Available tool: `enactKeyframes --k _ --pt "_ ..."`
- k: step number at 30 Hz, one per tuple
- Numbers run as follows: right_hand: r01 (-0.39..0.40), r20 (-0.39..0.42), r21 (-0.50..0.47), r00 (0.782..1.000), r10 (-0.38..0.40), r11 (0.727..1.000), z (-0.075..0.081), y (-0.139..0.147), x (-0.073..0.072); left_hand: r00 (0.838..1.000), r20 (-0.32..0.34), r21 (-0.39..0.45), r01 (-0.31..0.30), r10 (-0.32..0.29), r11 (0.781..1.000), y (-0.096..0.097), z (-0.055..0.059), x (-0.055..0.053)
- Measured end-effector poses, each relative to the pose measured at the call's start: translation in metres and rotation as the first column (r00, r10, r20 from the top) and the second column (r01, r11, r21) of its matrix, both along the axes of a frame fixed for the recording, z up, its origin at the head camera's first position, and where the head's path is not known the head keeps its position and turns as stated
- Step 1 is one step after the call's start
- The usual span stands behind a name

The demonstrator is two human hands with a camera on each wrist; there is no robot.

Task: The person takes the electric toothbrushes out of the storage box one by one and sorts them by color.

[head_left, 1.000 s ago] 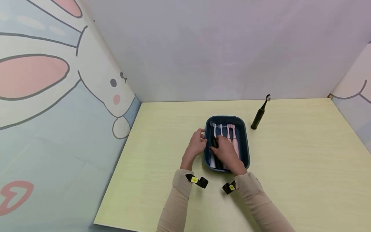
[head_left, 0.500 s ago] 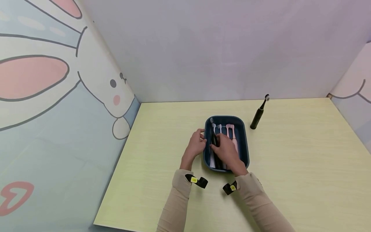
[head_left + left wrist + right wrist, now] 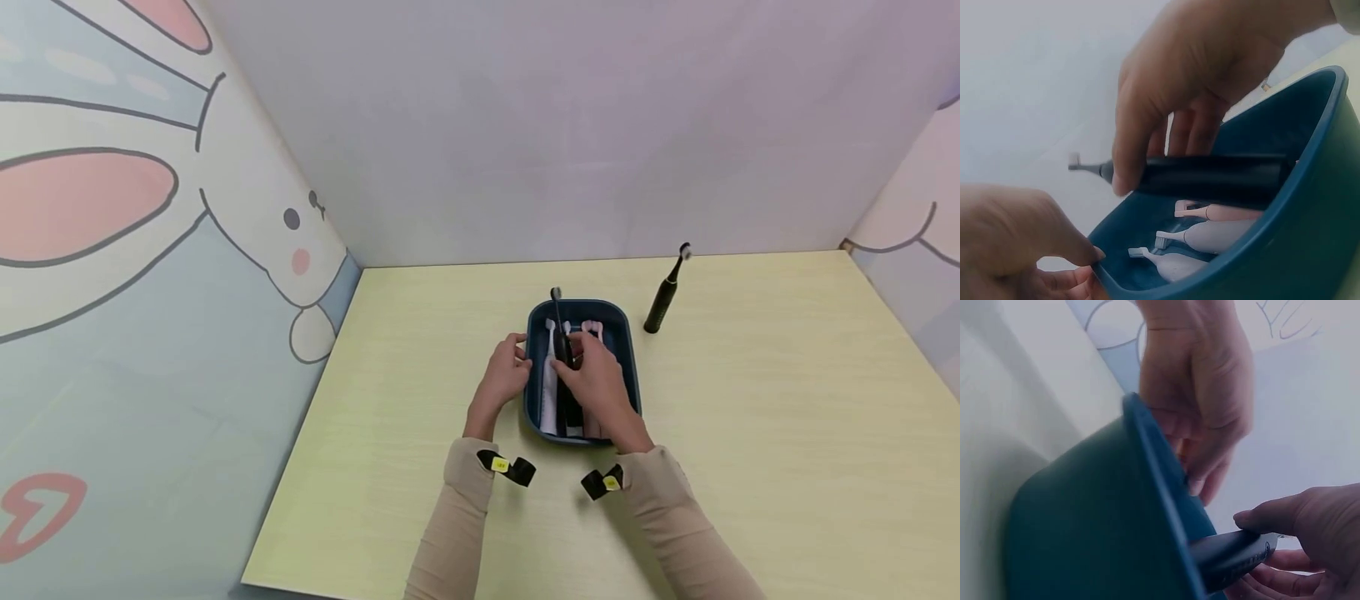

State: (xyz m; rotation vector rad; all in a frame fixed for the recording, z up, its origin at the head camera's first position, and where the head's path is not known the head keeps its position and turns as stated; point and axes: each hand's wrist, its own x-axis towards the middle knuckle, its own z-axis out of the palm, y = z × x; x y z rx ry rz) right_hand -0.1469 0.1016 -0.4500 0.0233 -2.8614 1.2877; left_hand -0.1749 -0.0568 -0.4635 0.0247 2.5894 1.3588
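Note:
My right hand (image 3: pixel 597 383) pinches a black electric toothbrush (image 3: pixel 1210 178) between thumb and fingers, over a dark blue bin (image 3: pixel 636 379). The brush head points up and away, level with the bin's far rim in the head view. In the left wrist view the handle's base overlaps the near wall, above the other brushes. My left hand (image 3: pixel 504 373) grips the bin's left rim, thumb over the edge and fingers outside. Inside the bin lie a white toothbrush (image 3: pixel 550 396), a greyish one (image 3: pixel 1216 236) and pink ones (image 3: pixel 1229 212), partly hidden by my right hand.
A second black electric toothbrush (image 3: pixel 662 305) stands upright on the pale yellow table (image 3: pixel 757 400), right of the bin and behind it. A plain pale wall (image 3: pixel 600 142) rises at the table's back edge. A wall with a rabbit drawing (image 3: pixel 258 225) borders the left side.
The black toothbrush has risen in my right hand, its head moving from inside the bin to above the far rim, slightly rightward. My left hand keeps its hold on the rim.

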Motion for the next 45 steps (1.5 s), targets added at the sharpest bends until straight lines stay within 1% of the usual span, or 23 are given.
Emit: enactKeyframes --k 7,17,27,35,45 --pt "0.013 -0.11 -0.031 0.994 -0.016 0.999 0.008 0.006 0.001 1.0 -0.005 -0.004 -0.001 0.001 1.0 -0.002 -0.001 0.0" --pt "0.041 -0.178 -0.067 0.983 -0.052 0.997 0.017 0.015 0.004 1.0 -0.011 -0.016 -0.008 0.008 1.0 -0.002 -0.002 0.0" --pt "0.088 -0.258 -0.107 0.96 -0.113 0.99 0.02 0.027 0.002 1.0 -0.008 -0.022 -0.004 0.004 1.0 -0.002 -0.003 0.0" --pt "0.124 -0.321 -0.137 0.933 -0.163 0.983 0.022 0.034 0.002 1.0 -0.012 -0.025 -0.004 0.004 1.0 0.0 -0.003 0.001" --pt "0.175 -0.334 -0.173 0.915 -0.225 0.969 0.026 0.042 0.002 1.0 -0.013 -0.032 -0.008 0.008 0.999 0.001 -0.001 0.002"
